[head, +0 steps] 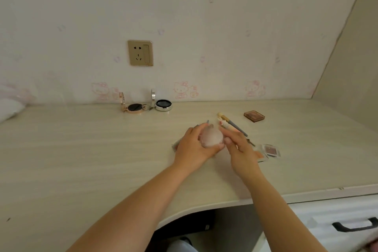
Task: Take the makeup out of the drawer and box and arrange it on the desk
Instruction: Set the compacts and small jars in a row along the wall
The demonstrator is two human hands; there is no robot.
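My left hand point(191, 147) grips a round, frosted pink case point(211, 136) a little above the desk point(81, 149). My right hand point(238, 149) touches the case's right side with fingers and thumb. Behind the hands lie makeup brushes and pens point(231, 124). A clear eyeshadow case point(270, 150) lies to the right of my right hand. A small brown palette point(254, 116) sits further back. Two open round compacts, one rose-gold point(134, 108) and one silver point(163, 104), stand by the wall.
A wall socket point(140, 53) is above the compacts. A white drawer with a black handle point(354, 224) is at the lower right, under the desk edge. A pale cloth point(10, 109) lies at the far left.
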